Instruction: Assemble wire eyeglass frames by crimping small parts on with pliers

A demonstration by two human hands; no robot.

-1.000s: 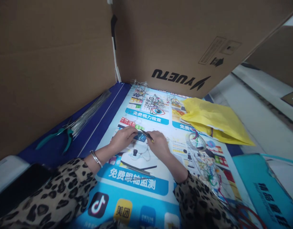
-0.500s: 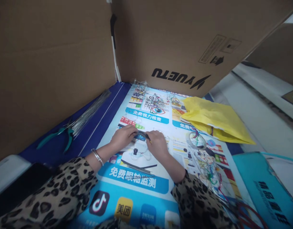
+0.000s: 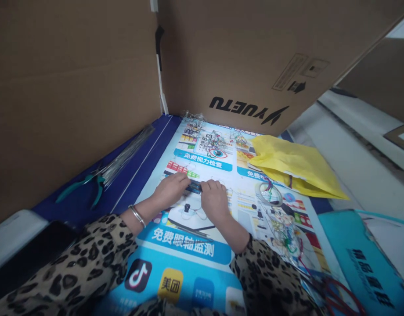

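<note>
My left hand [image 3: 172,189] is closed, fingertips pinched, over the middle of the printed poster sheet [image 3: 221,263]. Just to its right, my right hand [image 3: 215,199] is closed too, its fingers curled down. A dark strip shows in the narrow gap between them, but I cannot tell whether it is held or part of the print. What the fingertips grip is too small to name. Below the hands, slim dark rods [image 3: 190,231] lie on the sheet. Thin looped wire lies near the right hand.
Teal-handled pliers [image 3: 98,192] and a bundle of straight wires [image 3: 131,151] lie left. Tangled wire pieces [image 3: 215,140] are at the back. On the right are a tape roll [image 3: 277,202], a yellow bag [image 3: 297,164], red-handled scissors [image 3: 342,296] and a teal folder [image 3: 356,250]. Cardboard walls [image 3: 221,52] stand behind.
My right hand has turned slightly, its fingers now pointing more straight ahead. The dark strip between the hands looks shorter and less slanted. The camera view has shifted a little.
</note>
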